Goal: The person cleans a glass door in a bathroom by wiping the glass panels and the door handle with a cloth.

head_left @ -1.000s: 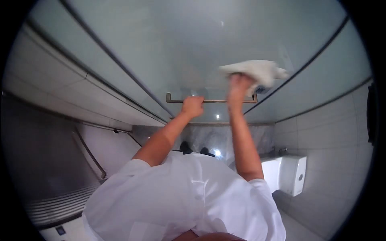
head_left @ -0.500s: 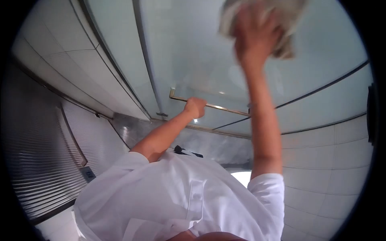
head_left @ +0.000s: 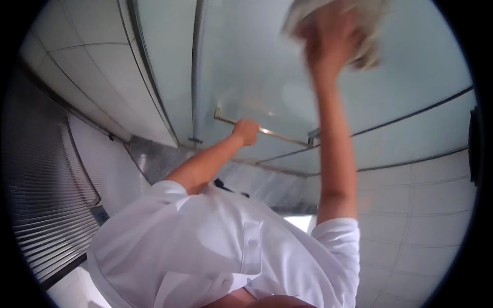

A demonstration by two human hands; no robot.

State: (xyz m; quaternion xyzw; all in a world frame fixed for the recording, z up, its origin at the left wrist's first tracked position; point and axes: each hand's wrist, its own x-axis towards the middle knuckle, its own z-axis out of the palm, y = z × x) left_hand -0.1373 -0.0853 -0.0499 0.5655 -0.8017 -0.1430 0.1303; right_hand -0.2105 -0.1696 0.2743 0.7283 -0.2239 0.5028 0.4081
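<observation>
My left hand (head_left: 246,132) is wrapped round a long gold metal bar handle (head_left: 281,136) on a frosted glass door (head_left: 257,66). Higher up, at the top right, my right hand (head_left: 331,38) presses a beige cloth (head_left: 367,51) against the glass. Motion smears the right hand and the cloth, and some of the fingers blend into the fabric. The cloth is bunched, with one fold hanging below the palm on the right.
White tiled wall (head_left: 405,205) runs along the right, and another tiled wall (head_left: 84,56) stands at upper left. A ribbed panel (head_left: 51,190) is at the left. Grey marble floor (head_left: 267,182) shows below the door. A dark object sits at the right edge.
The view has shifted and turned slightly, moving the door frame to the right. My left hand keeps its grip on the handle; the right hand with the cloth stays high on the glass.
</observation>
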